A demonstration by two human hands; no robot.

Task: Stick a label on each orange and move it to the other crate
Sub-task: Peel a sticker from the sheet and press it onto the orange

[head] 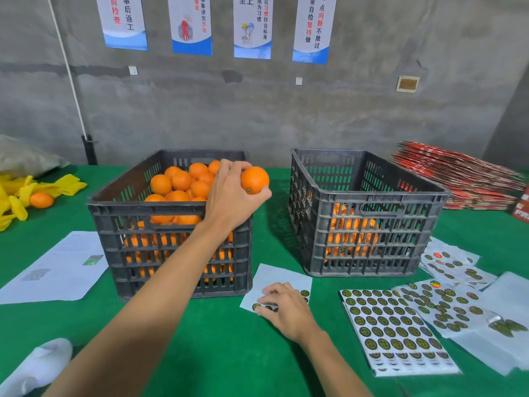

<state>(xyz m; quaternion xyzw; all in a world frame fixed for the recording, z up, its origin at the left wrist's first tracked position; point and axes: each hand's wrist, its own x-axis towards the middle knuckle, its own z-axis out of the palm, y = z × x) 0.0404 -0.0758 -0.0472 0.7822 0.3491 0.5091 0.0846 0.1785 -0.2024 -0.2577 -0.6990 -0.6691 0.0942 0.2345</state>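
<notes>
My left hand (230,193) grips one orange (254,179) above the right rim of the left crate (171,222), which is heaped with oranges (180,181). The right crate (369,219) stands apart to the right and holds a low layer of oranges (352,227) seen through its slats. My right hand (283,306) rests fingers-down on a nearly used-up label sheet (274,279) in front of the two crates, its fingertips on the round dark-and-gold labels at the sheet's near edge. Whether a label is pinched I cannot tell.
Full label sheets (392,328) and several more sheets (455,285) lie to the right on the green table (200,348). Printed papers (57,267) lie left. Yellow net sleeves (17,196) and a loose orange (41,200) sit far left. Red flat cartons (458,179) are stacked back right.
</notes>
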